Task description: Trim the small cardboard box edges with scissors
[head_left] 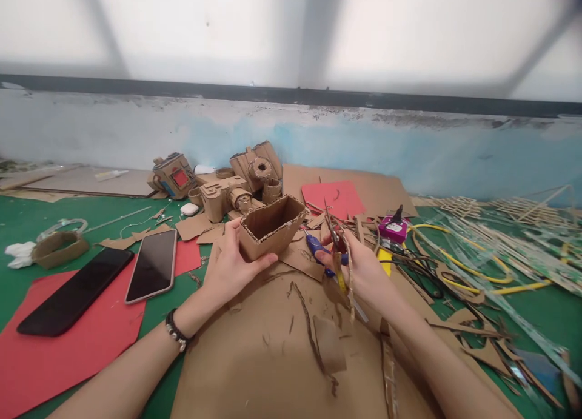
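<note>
My left hand [234, 264] is closed around the lower left side of an open-topped cardboard box [268, 240], which it holds tilted above the cardboard sheet. My right hand [359, 267] grips a pair of scissors [331, 225], blades pointing up and away. A thin torn cardboard strip [350, 279] hangs by the right fingers; whether they pinch it is unclear. Just behind these fingers is a blue glue gun [314, 247], partly hidden by the hand. Below lies the large brown cardboard sheet [254, 358], bearing a small cardboard scrap [329, 343] and loose shreds.
Cardboard camera models [222, 194] stand at the back. Two phones [152, 264] rest on the left, with red paper [104, 334] under them. A purple device [393, 228], black cables [421, 267], a yellow tube [482, 249] and cardboard offcuts [488, 352] crowd the right.
</note>
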Demonstrator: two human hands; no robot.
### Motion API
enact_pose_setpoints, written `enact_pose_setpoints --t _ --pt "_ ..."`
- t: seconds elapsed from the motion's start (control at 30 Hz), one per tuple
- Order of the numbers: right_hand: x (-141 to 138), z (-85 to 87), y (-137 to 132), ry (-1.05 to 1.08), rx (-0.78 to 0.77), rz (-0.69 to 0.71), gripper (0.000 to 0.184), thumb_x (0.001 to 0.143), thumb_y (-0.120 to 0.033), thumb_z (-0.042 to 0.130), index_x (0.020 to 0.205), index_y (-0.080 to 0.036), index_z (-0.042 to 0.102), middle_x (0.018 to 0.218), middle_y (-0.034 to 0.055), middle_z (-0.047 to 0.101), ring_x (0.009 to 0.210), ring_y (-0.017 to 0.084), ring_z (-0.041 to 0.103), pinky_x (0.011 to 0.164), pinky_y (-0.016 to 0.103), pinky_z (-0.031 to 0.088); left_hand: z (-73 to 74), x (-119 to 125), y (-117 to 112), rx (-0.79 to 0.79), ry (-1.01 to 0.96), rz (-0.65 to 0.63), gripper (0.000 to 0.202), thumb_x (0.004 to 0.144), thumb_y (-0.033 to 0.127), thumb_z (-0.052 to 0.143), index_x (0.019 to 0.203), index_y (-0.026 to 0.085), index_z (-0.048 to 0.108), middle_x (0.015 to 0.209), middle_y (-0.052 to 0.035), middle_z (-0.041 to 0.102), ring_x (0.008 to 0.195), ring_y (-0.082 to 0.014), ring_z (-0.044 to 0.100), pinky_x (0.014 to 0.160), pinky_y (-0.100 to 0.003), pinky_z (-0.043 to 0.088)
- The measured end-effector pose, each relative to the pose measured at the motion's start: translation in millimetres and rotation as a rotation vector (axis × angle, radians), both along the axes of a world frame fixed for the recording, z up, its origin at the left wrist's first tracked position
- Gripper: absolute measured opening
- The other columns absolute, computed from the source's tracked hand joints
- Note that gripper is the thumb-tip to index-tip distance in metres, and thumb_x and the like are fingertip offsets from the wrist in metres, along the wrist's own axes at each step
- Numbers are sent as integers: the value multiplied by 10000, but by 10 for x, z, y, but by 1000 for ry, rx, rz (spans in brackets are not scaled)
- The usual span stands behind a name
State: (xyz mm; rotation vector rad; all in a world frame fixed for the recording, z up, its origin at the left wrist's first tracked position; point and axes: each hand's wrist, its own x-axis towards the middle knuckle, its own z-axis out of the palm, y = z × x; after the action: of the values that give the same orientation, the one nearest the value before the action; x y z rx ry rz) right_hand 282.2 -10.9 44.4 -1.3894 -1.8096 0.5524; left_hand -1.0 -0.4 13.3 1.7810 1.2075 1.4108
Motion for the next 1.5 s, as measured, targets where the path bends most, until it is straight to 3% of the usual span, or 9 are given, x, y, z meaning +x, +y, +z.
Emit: enact_pose_setpoints --t 0.23,0.5,0.67,0.83,0.93,1.03,1.2,1.4,1.5 --pt "65 -88 76 104 15 29 464 865 -640 804 1044 -247 634 1006 69 754 849 242 689 811 387 563 123 50 -44 -18 69 -56 699 854 472 869 1422 224 546 1508 -177 679 1418 -388 646 1175 -530 542" --pt "-32 195 -126 366 172 -19 424 873 -617 820 1031 -238 716 952 54 727 873 239 692 795 372 581 153 -64 -31 -210 -133 -172 847 909 633 784 1598 246 478 1552 -154 684 1424 -383 662 1116 -487 598" --pt "-69 208 -174 376 211 31 421 908 -624 793 1080 -240 770 821 21 660 726 198 614 666 340 529 220 -47 -72 -246 -170 -312 997 849 647 842 1668 250 435 1617 -143 637 1480 -403 612 1163 -493 576" --pt "-106 228 -208 367 256 22 413 914 -650 788 904 -239 745 836 40 707 754 202 656 746 360 576 228 -65 -102 -261 -100 -317 1042 806 660 872 1666 256 446 1602 -154 645 1460 -417 623 1170 -515 570" --pt "-100 247 -213 362 240 -26 483 943 -700 728 829 -232 694 763 35 682 686 189 629 681 349 565 226 -60 -109 -259 -72 -313 1068 785 686 874 1660 244 450 1581 -164 658 1437 -423 638 1155 -516 579" --pt "-65 242 -182 360 237 -53 539 921 -759 717 806 -234 683 731 37 680 661 195 629 633 349 562 230 -48 -107 -252 -52 -315 1078 783 697 867 1657 229 443 1571 -170 668 1433 -427 643 1134 -501 595" --pt "-10 239 -151 314 269 51 490 856 -725 807 848 -241 733 851 63 749 782 232 694 726 374 594 231 -50 -110 -230 -32 -297 1030 808 695 842 1644 231 457 1554 -162 685 1431 -428 647 1115 -489 608" --pt "-57 201 -175 470 168 -60 506 902 -721 766 814 -238 643 688 -20 552 601 137 485 545 283 428 241 -5 -153 -193 -7 -288 1010 795 682 864 1625 252 481 1548 -160 686 1379 -414 685 1092 -488 623" --pt "-102 132 -134 577 154 -78 512 886 -723 784 845 -234 638 704 -24 559 623 136 501 549 273 427 242 28 -158 -214 -14 -314 1030 811 694 847 1654 266 440 1593 -165 647 1409 -415 665 1104 -501 616"
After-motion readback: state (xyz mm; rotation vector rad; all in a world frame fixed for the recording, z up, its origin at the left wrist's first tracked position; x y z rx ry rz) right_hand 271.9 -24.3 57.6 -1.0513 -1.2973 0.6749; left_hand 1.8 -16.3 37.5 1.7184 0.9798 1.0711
